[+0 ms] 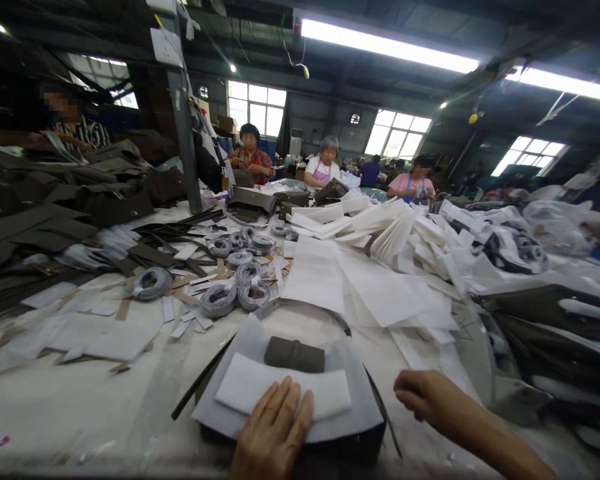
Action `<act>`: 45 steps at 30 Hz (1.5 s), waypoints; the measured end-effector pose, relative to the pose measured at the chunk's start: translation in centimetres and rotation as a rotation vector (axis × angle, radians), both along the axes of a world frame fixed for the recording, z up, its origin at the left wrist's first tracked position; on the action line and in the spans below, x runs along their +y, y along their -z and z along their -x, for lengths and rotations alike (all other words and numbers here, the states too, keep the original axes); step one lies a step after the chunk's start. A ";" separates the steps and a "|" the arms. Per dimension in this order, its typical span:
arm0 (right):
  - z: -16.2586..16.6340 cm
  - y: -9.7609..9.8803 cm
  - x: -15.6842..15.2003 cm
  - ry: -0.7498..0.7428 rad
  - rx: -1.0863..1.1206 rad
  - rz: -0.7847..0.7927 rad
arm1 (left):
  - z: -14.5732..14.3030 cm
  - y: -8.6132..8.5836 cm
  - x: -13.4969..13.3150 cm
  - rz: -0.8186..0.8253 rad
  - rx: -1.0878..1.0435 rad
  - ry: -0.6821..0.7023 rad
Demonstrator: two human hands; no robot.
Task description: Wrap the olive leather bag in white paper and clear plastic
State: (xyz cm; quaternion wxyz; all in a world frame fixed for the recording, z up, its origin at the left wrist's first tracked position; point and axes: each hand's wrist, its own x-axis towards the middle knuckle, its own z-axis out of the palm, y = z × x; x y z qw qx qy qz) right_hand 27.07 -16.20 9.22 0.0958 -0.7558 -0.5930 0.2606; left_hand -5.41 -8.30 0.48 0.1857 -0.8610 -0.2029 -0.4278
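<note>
My left hand (273,430) lies flat with its fingers stretched out on a white foam pad (325,393). The pad rests on a white sheet (353,420) laid over a dark bag (340,448) at the table's near edge. A dark olive flap (295,355) of the bag shows just beyond the pad. My right hand (423,393) hovers to the right of the bag, fingers curled loosely inward, nothing visible in it. A dark strap (200,381) runs off the bag to the left.
Several grey cord coils (235,293) and paper scraps lie mid-table. Heaps of white sheets (380,267) spread to the right, dark bags (545,310) beyond them and more dark bags (40,220) at left. A steel post (185,133) stands behind. Other people (325,163) work across the table.
</note>
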 end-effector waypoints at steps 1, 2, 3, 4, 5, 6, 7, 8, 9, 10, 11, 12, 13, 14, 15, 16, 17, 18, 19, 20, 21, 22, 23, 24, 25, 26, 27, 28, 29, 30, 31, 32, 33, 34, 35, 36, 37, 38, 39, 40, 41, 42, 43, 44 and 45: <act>0.4 -0.6 0.6 -0.023 0.005 -0.060 | 0.0 0.0 0.0 -0.003 0.000 0.000; 1.0 -1.2 1.3 -0.038 0.033 -0.116 | 0.1 0.0 0.0 -0.005 0.004 -0.003; 1.9 -1.7 2.2 -0.051 0.066 -0.171 | 0.1 0.0 0.0 -0.010 0.010 -0.005; 2.8 -2.0 3.1 -0.064 0.094 -0.228 | 0.2 0.1 -0.1 -0.011 0.018 -0.008; 3.7 -2.2 4.2 -0.075 0.110 -0.274 | 0.2 0.2 -0.2 -0.012 0.028 -0.013; 4.4 -2.2 5.3 -0.080 0.111 -0.302 | 0.3 0.2 -0.4 -0.011 0.042 -0.020; 4.9 -2.1 6.4 -0.078 0.098 -0.312 | 0.4 0.3 -0.5 -0.009 0.059 -0.025; 5.2 -1.9 7.5 -0.073 0.074 -0.307 | 0.4 0.3 -0.7 -0.002 0.079 -0.033; 5.3 -1.5 8.7 -0.064 0.046 -0.287 | 0.5 0.3 -0.8 0.008 0.098 -0.044; 5.3 -1.1 9.8 -0.053 0.017 -0.259 | 0.5 0.2 -0.9 0.012 0.112 -0.055; 5.1 -0.7 11.0 -0.042 -0.013 -0.226 | 0.4 0.2 -1.0 0.007 0.120 -0.056; 4.9 -0.3 12.1 -0.028 -0.044 -0.192 | 0.3 0.1 -1.0 -0.004 0.120 -0.050; 4.8 0.1 13.1 -0.008 -0.075 -0.153 | 0.1 0.2 -0.9 -0.020 0.102 -0.041; 4.6 0.4 14.1 0.018 -0.105 -0.113 | -0.2 0.3 -0.9 -0.040 0.055 -0.028; 4.5 0.8 15.0 0.048 -0.129 -0.077 | -0.5 0.5 -0.7 -0.056 -0.008 -0.016; 4.5 1.1 15.8 0.076 -0.144 -0.049 | -0.8 0.8 -0.6 -0.066 -0.075 -0.008; 4.6 1.4 16.5 0.099 -0.149 -0.028 | -1.2 1.1 -0.5 -0.072 -0.137 -0.005; 4.7 1.7 17.0 0.115 -0.140 -0.016 | -1.4 1.3 -0.4 -0.071 -0.179 -0.008; 4.8 2.0 17.4 0.124 -0.120 -0.012 | -1.6 1.5 -0.3 -0.064 -0.192 -0.012; 4.8 2.2 17.6 0.129 -0.089 -0.018 | -1.8 1.7 -0.2 -0.054 -0.182 -0.016; 4.9 2.4 17.7 0.133 -0.050 -0.033 | -1.8 1.7 -0.2 -0.042 -0.161 -0.020; 4.8 2.6 17.6 0.138 -0.005 -0.059 | -1.8 1.7 -0.1 -0.031 -0.144 -0.021; 4.8 2.8 17.5 0.145 0.046 -0.094 | -1.8 1.6 0.0 -0.019 -0.126 -0.020; 4.6 2.9 17.2 0.152 0.103 -0.135 | -1.7 1.5 0.1 -0.007 -0.111 -0.018; 4.4 3.0 16.9 0.159 0.166 -0.177 | -1.7 1.4 0.2 0.002 -0.102 -0.015; 4.2 3.0 16.6 0.164 0.233 -0.219 | -1.8 1.3 0.3 0.010 -0.095 -0.013; 4.0 2.9 16.2 0.167 0.304 -0.257 | -1.8 1.3 0.4 0.015 -0.091 -0.013; 3.8 2.8 15.9 0.167 0.374 -0.291 | -1.9 1.3 0.4 0.017 -0.089 -0.013; 3.7 2.7 15.5 0.165 0.442 -0.321 | -1.9 1.3 0.5 0.016 -0.085 -0.014; 3.7 2.5 15.0 0.159 0.507 -0.346 | -1.9 1.2 0.5 0.011 -0.083 -0.013; 3.8 2.2 14.6 0.152 0.567 -0.365 | -1.9 1.1 0.5 0.005 -0.085 -0.013; 3.9 2.0 14.0 0.142 0.621 -0.380 | -1.8 0.9 0.5 0.000 -0.083 -0.013; 4.2 1.7 13.5 0.131 0.668 -0.390 | -1.6 0.6 0.4 -0.001 -0.066 -0.013; 4.4 1.4 12.8 0.118 0.706 -0.394 | -1.4 0.2 0.4 0.003 -0.032 -0.013; 4.7 1.2 12.1 0.104 0.737 -0.394 | -1.1 -0.2 0.3 0.008 0.011 -0.014; 5.0 0.9 11.3 0.092 0.765 -0.389 | -0.9 -0.6 0.2 0.013 0.055 -0.016; 5.2 0.7 10.4 0.076 0.779 -0.383 | -0.6 -1.0 0.2 0.016 0.093 -0.018; 5.5 0.5 9.5 0.052 0.765 -0.385 | -0.4 -1.3 0.1 0.016 0.122 -0.020; 5.8 0.4 8.5 0.021 0.724 -0.395 | -0.3 -1.4 0.1 0.018 0.136 -0.022; 6.0 0.4 7.5 -0.017 0.662 -0.413 | -0.3 -1.4 0.1 0.024 0.140 -0.021; 6.3 0.5 6.6 -0.061 0.588 -0.441 | -0.4 -1.2 0.1 0.029 0.126 -0.017; 6.6 0.7 5.6 -0.115 0.514 -0.476 | -0.5 -0.8 0.1 0.031 0.098 -0.013; 6.9 0.9 4.7 -0.173 0.450 -0.520 | -0.7 -0.4 0.1 0.033 0.065 -0.007; 7.2 1.1 3.8 -0.228 0.404 -0.570 | -0.9 0.0 0.1 0.034 0.033 -0.001; 7.5 1.4 3.0 -0.282 0.366 -0.627 | -1.1 0.5 0.1 0.034 0.009 0.003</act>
